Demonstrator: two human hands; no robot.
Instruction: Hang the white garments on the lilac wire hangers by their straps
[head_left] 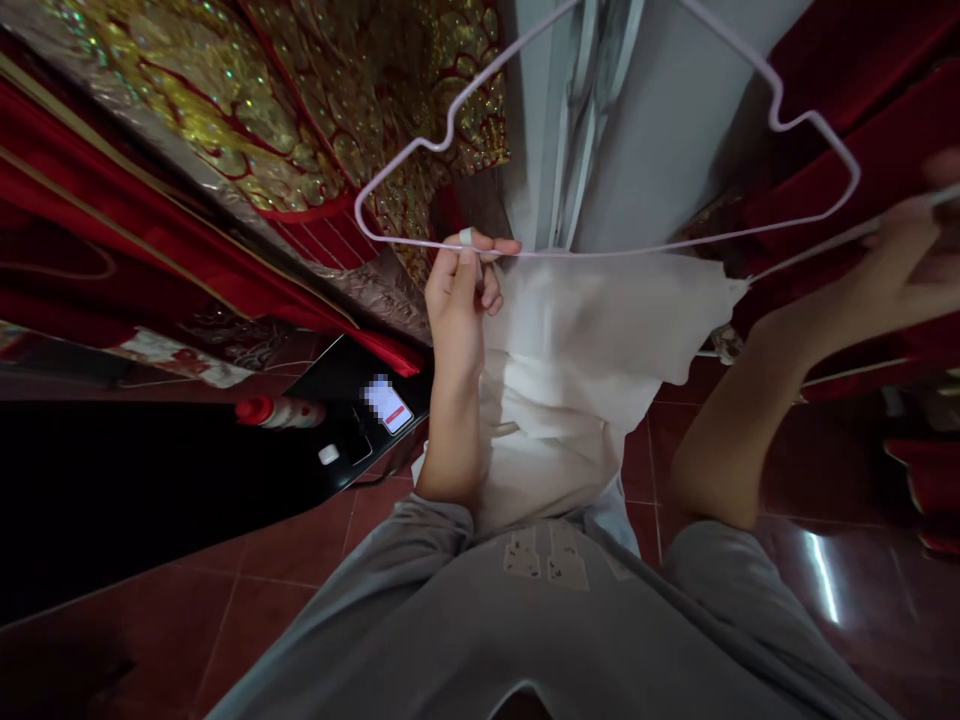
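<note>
Red floor tiles (259, 610) below; I judge the pink clothes hanger (615, 253) light, stiff, best pinched low, as left hand (459, 280) does; right hand (909, 250), can't tell

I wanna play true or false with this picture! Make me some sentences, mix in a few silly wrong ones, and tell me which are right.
1. The left hand is holding a pale pink clothes hanger. True.
2. The lit phone is lying on the floor. False: it is on the black table.
3. The bottle has a red cap. True.
4. The right hand is gripping the pink hanger too. False: it is off to the side, apart from that hanger.
5. The floor has red tiles. True.
6. The person's shirt is bright yellow. False: it is grey.
</note>
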